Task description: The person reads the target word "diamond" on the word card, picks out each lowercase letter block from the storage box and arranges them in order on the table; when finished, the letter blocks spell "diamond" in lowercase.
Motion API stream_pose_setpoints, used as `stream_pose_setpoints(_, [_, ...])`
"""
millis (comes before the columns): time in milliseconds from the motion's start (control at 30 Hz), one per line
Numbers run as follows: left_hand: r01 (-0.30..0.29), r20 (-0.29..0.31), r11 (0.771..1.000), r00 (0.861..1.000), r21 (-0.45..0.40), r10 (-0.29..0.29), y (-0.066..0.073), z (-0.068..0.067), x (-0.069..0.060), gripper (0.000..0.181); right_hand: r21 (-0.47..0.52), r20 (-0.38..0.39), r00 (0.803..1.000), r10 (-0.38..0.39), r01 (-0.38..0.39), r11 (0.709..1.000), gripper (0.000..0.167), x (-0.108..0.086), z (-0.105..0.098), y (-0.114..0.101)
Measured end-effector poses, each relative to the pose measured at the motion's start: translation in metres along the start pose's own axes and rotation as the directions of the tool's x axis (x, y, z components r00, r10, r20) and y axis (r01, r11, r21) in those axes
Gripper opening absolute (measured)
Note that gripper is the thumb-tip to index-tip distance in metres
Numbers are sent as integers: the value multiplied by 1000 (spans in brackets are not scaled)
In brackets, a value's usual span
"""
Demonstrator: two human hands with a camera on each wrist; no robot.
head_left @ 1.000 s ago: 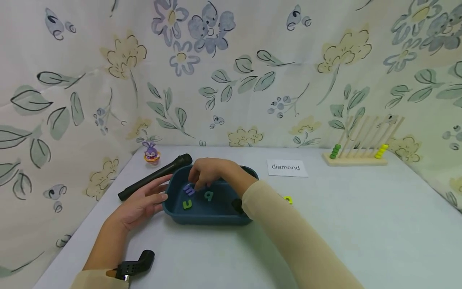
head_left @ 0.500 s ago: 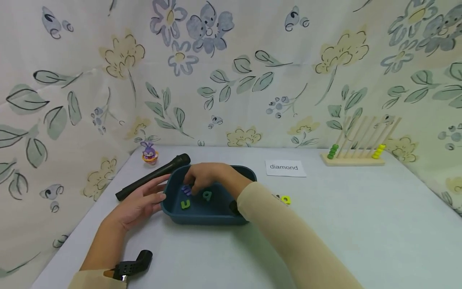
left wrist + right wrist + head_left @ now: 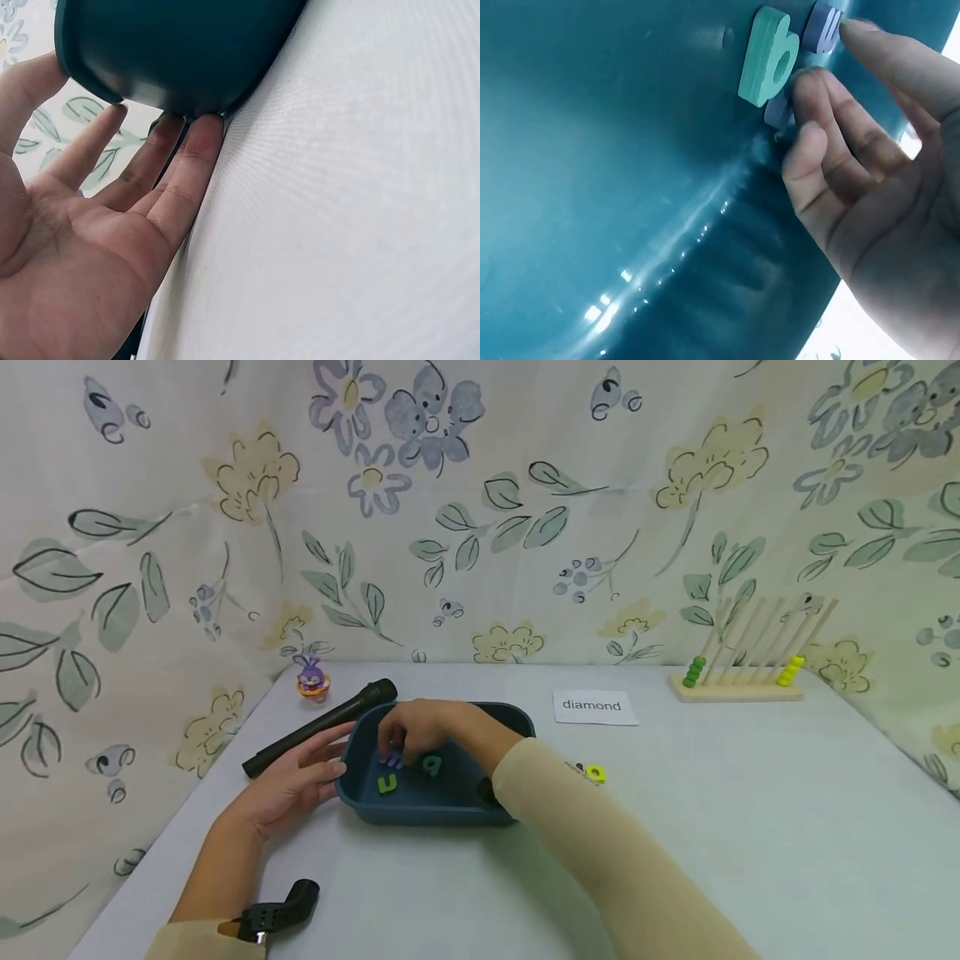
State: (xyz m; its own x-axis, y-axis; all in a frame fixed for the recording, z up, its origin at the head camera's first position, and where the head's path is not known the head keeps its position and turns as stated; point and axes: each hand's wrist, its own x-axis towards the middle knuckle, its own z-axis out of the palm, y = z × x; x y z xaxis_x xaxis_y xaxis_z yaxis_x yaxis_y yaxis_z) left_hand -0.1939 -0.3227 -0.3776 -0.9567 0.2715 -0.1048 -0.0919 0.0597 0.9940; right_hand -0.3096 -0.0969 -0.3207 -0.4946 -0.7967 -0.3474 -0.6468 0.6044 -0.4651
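Observation:
The fingertips of the left hand (image 3: 288, 789) touch the left end of a dark teal tub (image 3: 435, 817); in the left wrist view the hand (image 3: 90, 232) lies palm up, its fingers stretched to the tub wall (image 3: 172, 52). Inside the tub, the right hand (image 3: 423, 727) reaches down over a purple letter (image 3: 392, 761). The right wrist view shows one fingertip of that hand (image 3: 877, 165) at a purple letter (image 3: 823, 28), and its other fingers bent beside a second purple piece (image 3: 777, 111) and a green letter (image 3: 769, 58). Also in the tub lies a light green letter (image 3: 387, 784).
A black microphone (image 3: 318, 727) lies behind the left hand, with a purple toy (image 3: 312, 679) beyond it. Behind and right of the tub are a "diamond" card (image 3: 596, 707), a yellow letter (image 3: 596, 773) partly near the right sleeve, and a wooden bead rack (image 3: 738, 692).
The right hand has shifted slightly left within the tub, and its fingers have spread a little over the purple letter. The left hand stays against the tub.

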Motion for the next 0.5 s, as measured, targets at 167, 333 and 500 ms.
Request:
stream_pose_setpoints(167, [1, 3, 1000, 1000, 0, -1, -1, 0, 0, 67, -40, -44, 999, 32, -34, 999, 44, 2, 3, 0])
stream_pose_setpoints(333, [-2, -1, 1000, 1000, -2, 2, -1, 0, 2, 67, -94, -44, 999, 27, -32, 995, 39, 3, 3, -2])
stream_pose_setpoints(500, [4, -4, 1000, 1000, 4, -4, -2, 0, 3, 67, -93, -44, 999, 26, -30, 995, 31, 2, 5, -2])
